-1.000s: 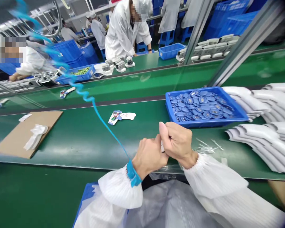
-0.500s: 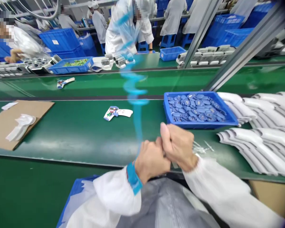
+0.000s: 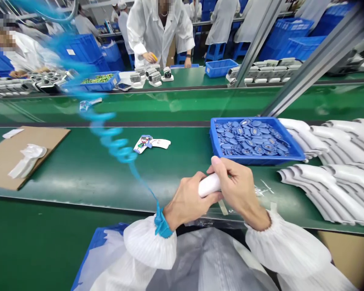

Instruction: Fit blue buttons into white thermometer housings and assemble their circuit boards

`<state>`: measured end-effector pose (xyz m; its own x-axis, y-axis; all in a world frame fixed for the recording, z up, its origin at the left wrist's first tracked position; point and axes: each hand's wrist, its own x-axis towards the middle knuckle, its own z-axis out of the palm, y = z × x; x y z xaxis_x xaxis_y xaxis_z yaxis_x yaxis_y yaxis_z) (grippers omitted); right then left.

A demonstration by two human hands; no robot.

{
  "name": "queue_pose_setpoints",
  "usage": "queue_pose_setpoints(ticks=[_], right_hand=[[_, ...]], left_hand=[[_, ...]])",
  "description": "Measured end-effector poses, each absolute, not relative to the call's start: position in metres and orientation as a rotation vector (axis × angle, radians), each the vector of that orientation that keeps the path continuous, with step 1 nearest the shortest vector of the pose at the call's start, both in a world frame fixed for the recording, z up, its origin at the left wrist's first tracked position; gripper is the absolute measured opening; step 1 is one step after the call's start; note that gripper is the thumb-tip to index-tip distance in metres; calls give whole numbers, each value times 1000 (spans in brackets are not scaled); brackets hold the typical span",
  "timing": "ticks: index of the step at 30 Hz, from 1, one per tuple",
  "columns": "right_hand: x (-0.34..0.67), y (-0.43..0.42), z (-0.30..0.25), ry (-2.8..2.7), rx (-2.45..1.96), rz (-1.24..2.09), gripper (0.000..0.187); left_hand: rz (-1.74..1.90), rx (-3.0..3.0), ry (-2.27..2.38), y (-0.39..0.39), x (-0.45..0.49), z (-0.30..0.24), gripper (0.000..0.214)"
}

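1. My left hand [image 3: 188, 203] and right hand [image 3: 239, 186] are gripping a white plastic housing [image 3: 209, 185].
2. I am wearing a bright blue wrist strap [image 3: 161, 223], its blue coiled cord [image 3: 115, 145] trailing upward.
3. My white sleeve [image 3: 148, 247] is showing fine pleated stripes.
4. A blue tray [image 3: 213, 137] is holding dark blue parts [image 3: 251, 139] on the green table [image 3: 79, 182].

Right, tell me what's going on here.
A person holds a white plastic piece in the left hand and right hand, above a green belt. Just beyond sits a blue tray of blue parts, with stacked white plastic casings to the right. A blue wrist strap circles the left wrist. Co-workers work farther off.
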<state>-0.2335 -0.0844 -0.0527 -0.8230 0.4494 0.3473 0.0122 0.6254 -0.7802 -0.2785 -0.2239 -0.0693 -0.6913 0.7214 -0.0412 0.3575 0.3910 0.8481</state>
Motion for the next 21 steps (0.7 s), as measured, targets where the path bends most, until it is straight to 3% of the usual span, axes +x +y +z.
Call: queue_pose_setpoints(ticks=[5, 10, 12, 15, 18, 21], right_hand=[[-240, -102, -66, -2298, -402, 861, 54], [-243, -75, -51, -2538, -319, 957, 53], [-249, -41, -42, -2582, -333, 934, 44], [-269, 14, -40, -2678, -290, 610, 19], [-294, 47, -52, -2900, -207, 352, 15], [-312, 52, -64, -2985, -214, 287, 17]], left_hand=[[893, 1008, 2506, -216, -268, -80, 28], [1058, 906, 2377, -235, -279, -70, 21], [1049, 867, 2382, -250, -293, -62, 20], [1020, 919, 2502, -264, -312, -54, 23], [715, 1136, 2718, -257, -320, -55, 41], [271, 1343, 2760, -239, -319, -57, 28]])
